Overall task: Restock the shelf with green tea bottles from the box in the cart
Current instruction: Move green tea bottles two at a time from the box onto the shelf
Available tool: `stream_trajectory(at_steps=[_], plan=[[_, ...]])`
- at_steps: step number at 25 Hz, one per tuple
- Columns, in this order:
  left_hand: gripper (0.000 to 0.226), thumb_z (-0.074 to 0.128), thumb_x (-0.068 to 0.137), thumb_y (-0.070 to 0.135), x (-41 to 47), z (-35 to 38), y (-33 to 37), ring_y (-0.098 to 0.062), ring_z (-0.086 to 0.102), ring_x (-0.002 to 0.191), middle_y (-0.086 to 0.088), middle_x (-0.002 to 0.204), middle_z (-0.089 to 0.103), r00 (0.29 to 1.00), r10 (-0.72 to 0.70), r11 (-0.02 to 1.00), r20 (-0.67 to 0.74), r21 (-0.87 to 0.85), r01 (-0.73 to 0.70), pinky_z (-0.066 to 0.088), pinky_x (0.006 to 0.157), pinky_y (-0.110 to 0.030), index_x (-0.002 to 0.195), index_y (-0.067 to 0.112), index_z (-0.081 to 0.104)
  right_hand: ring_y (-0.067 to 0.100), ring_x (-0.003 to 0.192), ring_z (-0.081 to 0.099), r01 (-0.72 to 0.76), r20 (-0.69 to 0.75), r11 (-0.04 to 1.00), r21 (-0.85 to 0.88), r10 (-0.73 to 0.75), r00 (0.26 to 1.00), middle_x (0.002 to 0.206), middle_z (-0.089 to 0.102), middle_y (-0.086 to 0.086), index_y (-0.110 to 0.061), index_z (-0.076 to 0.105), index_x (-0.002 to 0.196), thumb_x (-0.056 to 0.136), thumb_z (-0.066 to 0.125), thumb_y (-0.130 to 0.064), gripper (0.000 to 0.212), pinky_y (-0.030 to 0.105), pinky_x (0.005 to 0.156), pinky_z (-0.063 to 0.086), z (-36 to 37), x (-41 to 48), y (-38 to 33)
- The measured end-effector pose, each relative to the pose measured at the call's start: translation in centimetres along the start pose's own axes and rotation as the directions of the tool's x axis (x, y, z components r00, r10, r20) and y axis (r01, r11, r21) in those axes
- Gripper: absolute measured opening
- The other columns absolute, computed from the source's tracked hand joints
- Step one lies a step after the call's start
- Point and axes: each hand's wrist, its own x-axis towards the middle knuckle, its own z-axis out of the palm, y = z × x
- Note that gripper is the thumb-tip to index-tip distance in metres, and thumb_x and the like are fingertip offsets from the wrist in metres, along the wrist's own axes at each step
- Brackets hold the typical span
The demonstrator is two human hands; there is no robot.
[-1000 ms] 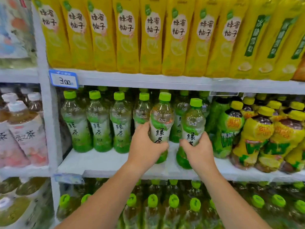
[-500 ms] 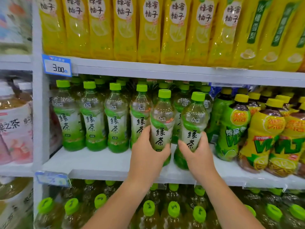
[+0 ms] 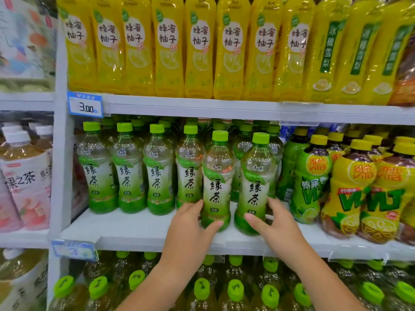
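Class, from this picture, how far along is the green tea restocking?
Done: a row of green tea bottles stands upright on the middle shelf. In hand: the left hand grips the left front bottle, the right hand the right front bottle, both ahead of the row. Left: probably pushing them back; box not in view.

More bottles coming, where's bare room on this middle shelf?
The shelf's front strip, between the white upright and the left hand, ahead of the green tea row. Beyond the right hand, yellow bottles crowd the edge.
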Motion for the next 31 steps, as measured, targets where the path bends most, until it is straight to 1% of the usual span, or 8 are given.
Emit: stream_trajectory(at_steps=[3, 6, 10, 14, 18, 23, 27, 31], plan=[[0.052, 0.076, 0.083, 0.048, 0.3, 0.1, 1.0, -0.006, 0.058, 0.101, 0.014, 0.106, 0.058, 1.0, 0.005, 0.999, -0.019, 0.044, -0.004, 0.053, 0.094, -0.027, 0.126, 0.022, 0.066, -0.009, 0.101, 0.056, -0.035, -0.059, 0.997, 0.063, 0.039, 0.998, 0.112, 0.065, -0.018, -0.027, 0.059, 0.123, 0.079, 0.082, -0.03, 0.05, 0.015, 0.082, 0.044, 0.3, 0.4, -0.3], [0.053, 0.076, 0.083, 0.048, 1.0, 0.4, 1.3, -0.009, 0.06, 0.098, 0.014, 0.101, 0.056, 1.0, 0.006, 0.996, -0.015, 0.094, -0.005, 0.053, 0.092, -0.027, 0.125, 0.018, 0.066, -0.01, 0.098, 0.055, -0.07, -0.081, 0.992, 0.109, 0.079, 0.994, 0.108, 0.064, -0.019, -0.026, 0.057, 0.122, 0.078, 0.084, -0.027, 0.052, 0.012, 0.078, 0.044, 0.8, 1.3, 0.0], [0.063, 0.069, 0.086, 0.055, 1.8, 0.7, 1.2, -0.012, 0.058, 0.101, 0.006, 0.108, 0.06, 1.0, -0.012, 0.974, -0.008, 0.225, 0.013, 0.05, 0.093, -0.024, 0.135, 0.016, 0.059, -0.01, 0.093, 0.055, -0.085, -0.073, 0.992, 0.093, 0.092, 0.993, 0.103, 0.064, -0.019, -0.027, 0.059, 0.113, 0.077, 0.085, -0.028, 0.044, 0.007, 0.07, 0.041, 0.9, 2.6, 0.3], [0.057, 0.062, 0.089, 0.06, 2.3, 0.9, 1.5, -0.011, 0.058, 0.097, 0.006, 0.106, 0.058, 0.999, -0.042, 0.947, 0.015, 0.318, 0.036, 0.046, 0.084, -0.019, 0.127, 0.017, 0.059, -0.011, 0.09, 0.058, -0.053, -0.061, 0.997, 0.064, 0.056, 0.997, 0.098, 0.067, -0.02, -0.024, 0.066, 0.108, 0.077, 0.085, -0.025, 0.037, 0.004, 0.066, 0.042, 0.8, 3.6, 0.5], [0.05, 0.061, 0.087, 0.065, 2.4, 1.3, 1.4, -0.009, 0.055, 0.085, 0.01, 0.093, 0.057, 0.998, -0.064, 0.93, 0.001, 0.364, 0.059, 0.041, 0.071, -0.017, 0.113, 0.022, 0.061, -0.005, 0.1, 0.061, -0.007, -0.098, 0.999, 0.046, 0.012, 0.995, 0.106, 0.071, -0.016, -0.026, 0.07, 0.113, 0.081, 0.08, -0.031, 0.034, 0.013, 0.082, 0.047, 1.6, 3.4, 1.2], [0.06, 0.058, 0.091, 0.061, 2.6, 2.2, 1.2, -0.011, 0.058, 0.111, 0.005, 0.12, 0.062, 0.996, -0.048, 0.937, -0.075, 0.341, 0.071, 0.042, 0.089, -0.018, 0.134, 0.019, 0.055, 0.003, 0.109, 0.06, 0.002, -0.049, 1.0, -0.014, -0.003, 0.999, 0.122, 0.063, -0.013, -0.03, 0.06, 0.129, 0.087, 0.072, -0.037, 0.044, 0.034, 0.098, 0.052, 2.0, 3.4, 2.0], [0.063, 0.058, 0.091, 0.061, 2.7, 2.5, 1.0, -0.012, 0.056, 0.118, 0.004, 0.126, 0.06, 0.995, -0.042, 0.946, -0.086, 0.316, 0.068, 0.041, 0.095, -0.019, 0.137, 0.018, 0.055, 0.003, 0.11, 0.061, -0.006, -0.076, 1.0, 0.021, 0.008, 0.997, 0.118, 0.065, -0.018, -0.029, 0.057, 0.131, 0.087, 0.075, -0.027, 0.047, 0.034, 0.1, 0.052, 2.1, 3.2, 1.8], [0.069, 0.058, 0.09, 0.062, 2.7, 2.9, 0.6, -0.013, 0.057, 0.114, 0.003, 0.122, 0.06, 0.994, -0.051, 0.945, -0.095, 0.317, 0.079, 0.044, 0.094, -0.021, 0.142, 0.017, 0.052, 0.002, 0.109, 0.061, -0.003, -0.093, 0.999, -0.037, 0.0, 0.996, 0.117, 0.065, -0.021, -0.03, 0.058, 0.13, 0.09, 0.07, -0.036, 0.043, 0.034, 0.098, 0.053, 2.5, 2.9, 1.7]])
